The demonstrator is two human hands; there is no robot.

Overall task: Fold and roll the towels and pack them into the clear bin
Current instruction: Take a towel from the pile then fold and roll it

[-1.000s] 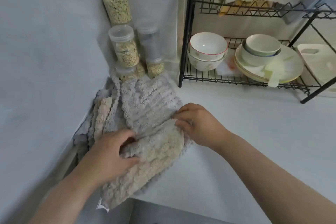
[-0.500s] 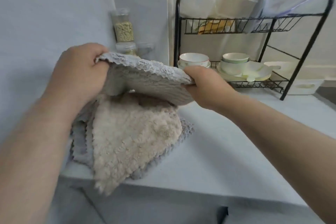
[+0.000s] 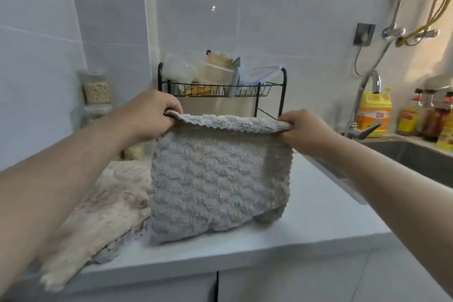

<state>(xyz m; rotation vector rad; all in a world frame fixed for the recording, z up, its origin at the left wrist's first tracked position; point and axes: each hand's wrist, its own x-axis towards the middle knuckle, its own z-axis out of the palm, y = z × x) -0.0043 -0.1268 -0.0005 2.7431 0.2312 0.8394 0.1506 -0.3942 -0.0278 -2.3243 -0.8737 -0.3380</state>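
- Left hand (image 3: 152,115): raised above the counter (image 3: 318,216), fingers curled, gripping the upper left corner of the grey towel (image 3: 215,179).
- Right hand (image 3: 302,127): raised to about the same height, fingers curled, pinching the upper right corner of the same towel.
- Grey towel: held up between the two hands, top edge stretched roughly level from one hand to the other. The body hangs down as a flat panel facing the person. The lower right corner is curled back.
- The bottom edge of the grey towel comes down to the counter near its front edge. Contact with the surface cannot be confirmed.
- Beige towel (image 3: 105,208): lies spread on the left part of the counter, just beside the hanging towel. One end droops over the front edge.
- Second grey towel (image 3: 107,256): lies under the beige one. Only a strip shows, near the front edge.
- Black wire rack (image 3: 283,91): stands at the back edge of the counter, behind the held towel. Plastic containers (image 3: 215,71) sit on its top shelf.
- Jars (image 3: 95,92): stacked in the back left corner against the tiled wall, partly hidden by the left forearm.
- Sink (image 3: 416,159): set into the right end of the counter. A tap (image 3: 375,81) stands at its back edge, with a yellow bottle (image 3: 373,113) right behind it.
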